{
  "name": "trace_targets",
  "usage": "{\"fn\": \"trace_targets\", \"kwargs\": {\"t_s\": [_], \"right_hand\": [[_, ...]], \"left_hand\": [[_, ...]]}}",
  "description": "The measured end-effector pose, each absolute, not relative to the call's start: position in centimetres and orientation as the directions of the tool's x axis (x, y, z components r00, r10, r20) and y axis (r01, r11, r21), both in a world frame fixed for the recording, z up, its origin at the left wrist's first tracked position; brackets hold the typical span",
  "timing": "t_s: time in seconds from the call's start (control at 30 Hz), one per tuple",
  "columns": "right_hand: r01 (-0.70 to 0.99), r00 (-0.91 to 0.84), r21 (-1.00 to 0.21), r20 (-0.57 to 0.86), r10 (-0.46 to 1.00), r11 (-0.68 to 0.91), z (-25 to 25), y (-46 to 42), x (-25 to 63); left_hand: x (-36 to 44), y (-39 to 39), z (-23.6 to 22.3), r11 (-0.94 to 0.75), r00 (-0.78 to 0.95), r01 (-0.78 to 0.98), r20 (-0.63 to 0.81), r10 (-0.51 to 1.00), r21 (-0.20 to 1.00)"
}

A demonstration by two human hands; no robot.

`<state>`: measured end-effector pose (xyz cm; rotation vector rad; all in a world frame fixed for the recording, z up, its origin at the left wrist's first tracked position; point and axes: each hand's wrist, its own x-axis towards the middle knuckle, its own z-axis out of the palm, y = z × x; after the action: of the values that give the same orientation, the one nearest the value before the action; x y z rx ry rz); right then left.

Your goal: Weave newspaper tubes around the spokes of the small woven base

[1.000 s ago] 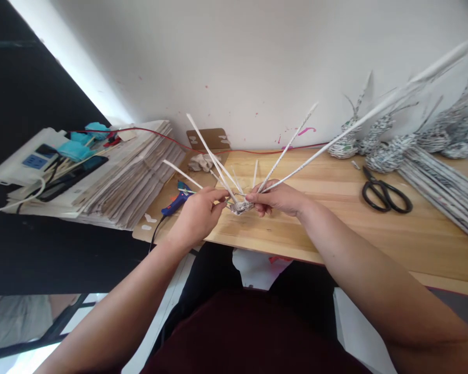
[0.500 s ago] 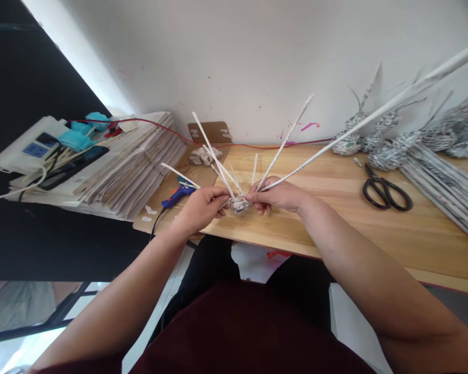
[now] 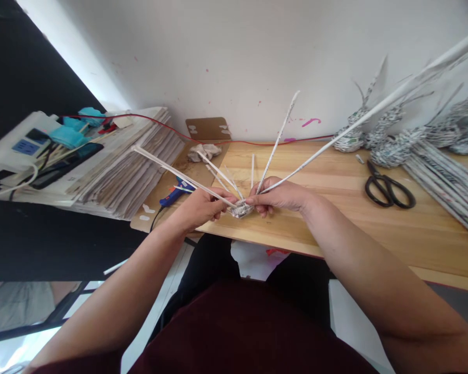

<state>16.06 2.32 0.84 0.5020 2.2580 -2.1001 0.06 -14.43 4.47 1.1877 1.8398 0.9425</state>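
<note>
Between my hands, just above the front edge of the wooden table, is a small woven paper base [image 3: 242,209] made of rolled newspaper. Several paper tubes fan up and outward from it. My left hand [image 3: 208,209] is closed at its left side, pinching a white paper tube [image 3: 171,170] that slants up to the left. My right hand [image 3: 275,196] grips the base's right rim with closed fingers. From there, one speckled paper tube [image 3: 280,140] rises steeply and a long one [image 3: 359,123] runs to the upper right. The fingertips are partly hidden.
A blue glue gun [image 3: 175,193] lies left of my left hand, beside a tall paper stack [image 3: 140,166]. Black scissors [image 3: 388,189] rest on the table [image 3: 335,223] at right. Behind them stand several woven newspaper pieces [image 3: 398,148] and a bundle of paper tubes [image 3: 446,189].
The white tube near my left hand has swung down to the left and now leans low over that hand. Another tube end now shows below my left forearm. My right hand has stayed at the base.
</note>
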Motion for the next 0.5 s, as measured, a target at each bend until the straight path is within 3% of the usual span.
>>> {"fn": "trace_targets", "kwargs": {"t_s": [0.17,0.5], "right_hand": [[0.244,-0.951,-0.968,-0.229,0.207,0.05,0.99,2.35,16.17],[0.193,-0.968,-0.981,-0.189,0.167,0.011,1.1,2.43,16.31]], "left_hand": [[-0.18,-14.34,4.72,0.236,-0.216,0.484,-0.146,0.965,0.842],[0.11,-14.36,4.46,0.169,-0.124,0.457,-0.125,0.984,0.873]]}}
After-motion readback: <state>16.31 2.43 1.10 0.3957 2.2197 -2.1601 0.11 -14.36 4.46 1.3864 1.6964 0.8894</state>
